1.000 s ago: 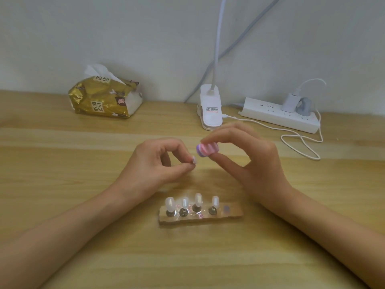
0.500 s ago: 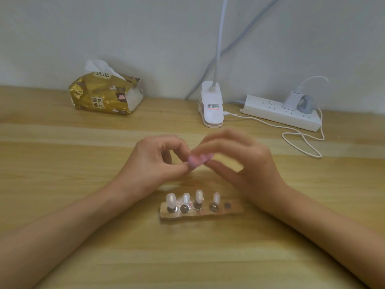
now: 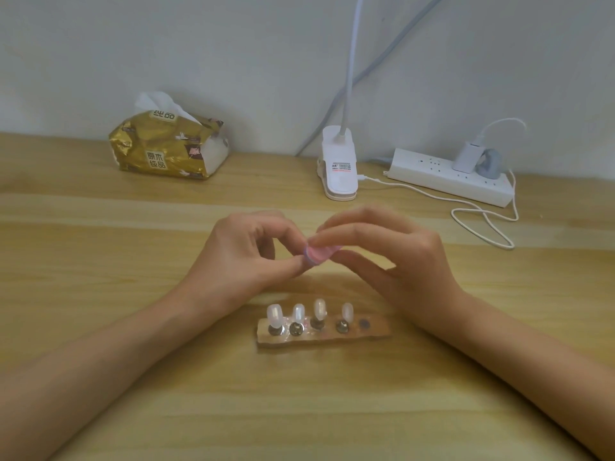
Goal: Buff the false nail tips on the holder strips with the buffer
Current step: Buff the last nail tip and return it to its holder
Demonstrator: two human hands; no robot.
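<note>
A holder strip lies on the wooden table in front of me, with several translucent false nail tips standing on metal studs and one stud bare at its right end. Above it my right hand pinches a small pink buffer between thumb and fingertips. My left hand pinches something small between thumb and forefinger, pressed against the buffer's left end; the buffer and fingers hide it.
A gold tissue pack sits at the back left. A white lamp clip stands at the back centre, and a white power strip with a looping cable lies at the back right.
The buffer moved left from beside the nail tip in my left hand until it lies against my left fingertips and hides that tip. The strip has not moved.
</note>
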